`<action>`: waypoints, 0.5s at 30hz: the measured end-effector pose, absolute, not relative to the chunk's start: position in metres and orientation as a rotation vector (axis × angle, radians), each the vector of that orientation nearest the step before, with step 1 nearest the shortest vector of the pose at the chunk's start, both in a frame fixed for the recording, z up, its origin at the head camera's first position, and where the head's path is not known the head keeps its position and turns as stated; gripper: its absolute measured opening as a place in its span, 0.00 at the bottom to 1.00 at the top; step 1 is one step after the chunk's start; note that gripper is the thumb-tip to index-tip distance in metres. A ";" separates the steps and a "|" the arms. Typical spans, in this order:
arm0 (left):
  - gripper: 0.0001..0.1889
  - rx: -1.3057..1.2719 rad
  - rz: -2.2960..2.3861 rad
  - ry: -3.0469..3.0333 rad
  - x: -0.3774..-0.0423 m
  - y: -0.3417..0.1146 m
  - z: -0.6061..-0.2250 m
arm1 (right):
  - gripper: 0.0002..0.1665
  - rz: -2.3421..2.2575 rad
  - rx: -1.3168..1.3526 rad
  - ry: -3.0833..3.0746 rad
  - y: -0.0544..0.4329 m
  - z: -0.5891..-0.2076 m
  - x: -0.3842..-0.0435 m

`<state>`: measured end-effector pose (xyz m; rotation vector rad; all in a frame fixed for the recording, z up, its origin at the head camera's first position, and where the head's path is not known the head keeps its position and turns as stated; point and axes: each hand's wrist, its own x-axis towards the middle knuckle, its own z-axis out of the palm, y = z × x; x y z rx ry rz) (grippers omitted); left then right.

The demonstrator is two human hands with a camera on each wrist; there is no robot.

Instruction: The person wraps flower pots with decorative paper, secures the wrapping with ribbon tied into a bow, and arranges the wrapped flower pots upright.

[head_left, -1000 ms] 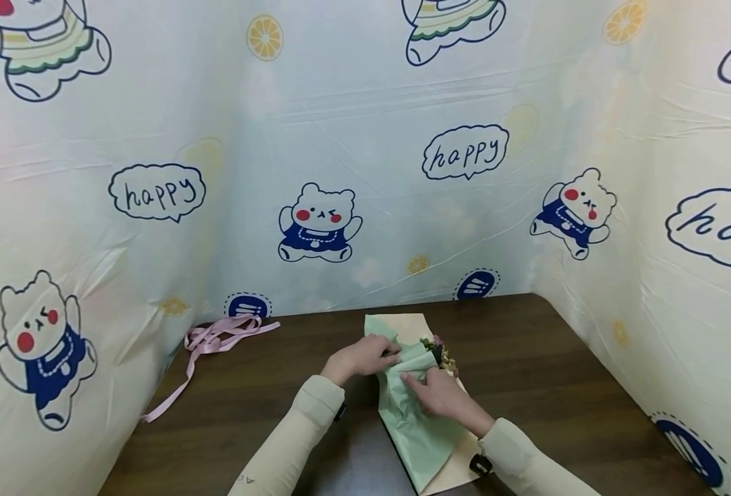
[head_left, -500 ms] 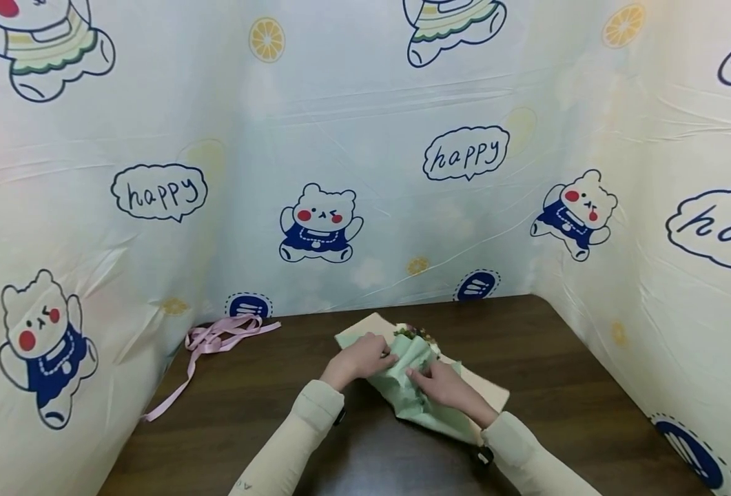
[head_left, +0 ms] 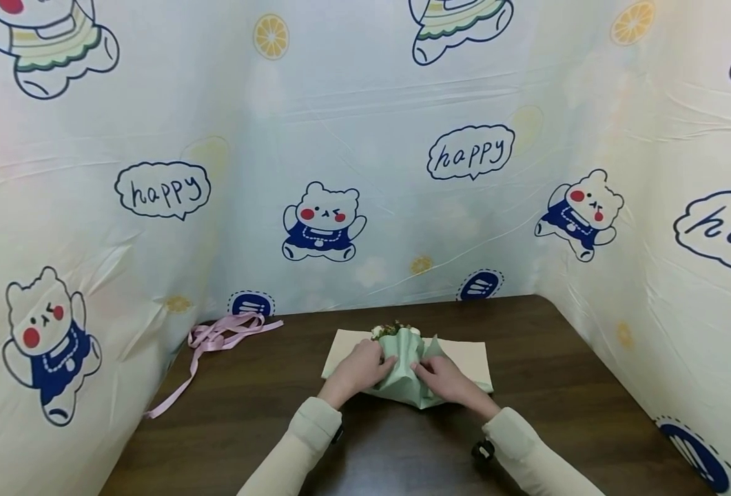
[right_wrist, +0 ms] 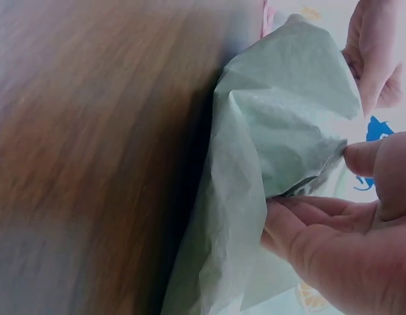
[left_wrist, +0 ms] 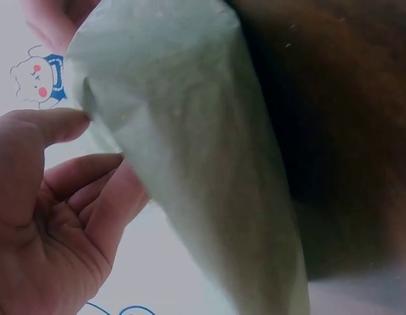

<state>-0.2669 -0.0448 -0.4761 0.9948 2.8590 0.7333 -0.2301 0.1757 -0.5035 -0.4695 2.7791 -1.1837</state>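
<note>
Green wrapping paper is gathered in folds around a small bunch of flowers, whose white and dark heads show above its far edge. My left hand grips the paper's left side. In the left wrist view, the thumb and fingers of that hand bend about the paper's edge. My right hand pinches a fold on the right. Thumb and fingers close on that fold in the right wrist view. A cream sheet lies beneath, sticking out on both sides. The stems are hidden.
A loose pink ribbon lies at the table's back left, one end trailing toward the front. Printed curtains hang behind and beside the brown wooden table.
The bundle has turned counter-clockwise from lengthwise to crosswise on the table. The flowers have swung from the right to the far side. Both hands stay on the paper.
</note>
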 end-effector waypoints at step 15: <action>0.31 0.891 0.808 2.981 -0.251 -0.036 -0.482 | 0.19 -1.265 -0.622 2.687 0.183 -0.507 -0.238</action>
